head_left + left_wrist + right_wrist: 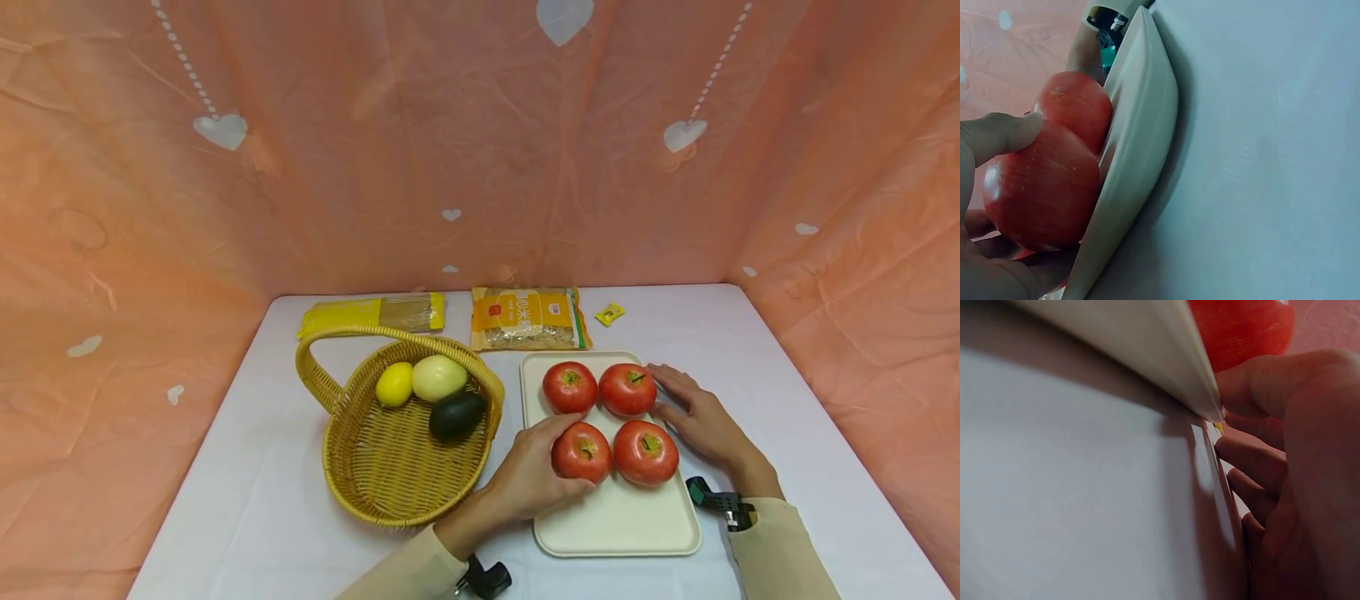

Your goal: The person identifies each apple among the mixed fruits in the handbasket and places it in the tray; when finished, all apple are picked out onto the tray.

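Note:
Several red apples sit in two rows on a cream tray [615,527]. My left hand [528,471] grips the front-left apple [583,454], thumb on its near side and fingers around its far side. The left wrist view shows that apple [1044,187] close beside another one. My right hand [705,425] lies along the tray's right edge, its fingers extended beside the back-right apple [628,389]. In the right wrist view the thumb [1254,384] is right at the tray's rim, and the other fingers spread near the tablecloth. The front-right apple [647,452] lies between the hands.
Left of the tray stands a wicker basket [390,492] with an arched handle, holding a lemon [394,385], a pale green oval fruit [438,378] and a dark green one [456,417]. Behind are a yellow noodle pack [375,314], an orange food bag [528,318] and a small yellow packet [610,314].

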A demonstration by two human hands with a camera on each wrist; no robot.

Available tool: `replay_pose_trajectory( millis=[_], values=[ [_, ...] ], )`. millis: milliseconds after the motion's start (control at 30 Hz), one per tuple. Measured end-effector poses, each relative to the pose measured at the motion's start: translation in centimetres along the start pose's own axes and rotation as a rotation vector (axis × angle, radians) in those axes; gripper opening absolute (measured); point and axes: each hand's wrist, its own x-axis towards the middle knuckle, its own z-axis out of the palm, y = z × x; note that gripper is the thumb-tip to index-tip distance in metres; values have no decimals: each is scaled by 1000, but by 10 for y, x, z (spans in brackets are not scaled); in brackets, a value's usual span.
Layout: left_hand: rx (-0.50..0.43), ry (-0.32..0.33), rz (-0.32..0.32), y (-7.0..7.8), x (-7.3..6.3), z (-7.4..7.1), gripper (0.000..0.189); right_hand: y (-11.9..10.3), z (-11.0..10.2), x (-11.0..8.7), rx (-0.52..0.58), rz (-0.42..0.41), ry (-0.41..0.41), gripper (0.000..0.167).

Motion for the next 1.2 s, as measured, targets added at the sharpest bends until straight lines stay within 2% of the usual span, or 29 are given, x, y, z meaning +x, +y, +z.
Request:
replay_pose_trajectory(
  millis=[267,567,867,1000,1100,1200],
  values=[
    [1,-4,7,-2,3,6,84,-1,0,0,-5,1,-1,68],
    [67,44,56,0,1,12,85,3,2,0,-17,4,-2,68],
    [186,6,4,9,-6,6,94,3,4,2,-5,-2,-2,67],
    [244,29,13,15,-13,0,89,2,3,2,0,-1,-3,66],
    [259,52,54,21,-22,-11,78,0,0,1,7,-9,1,64],
    [194,65,163,28,-36,-28,63,-3,-6,-2,3,-26,14,61]
  ],
)
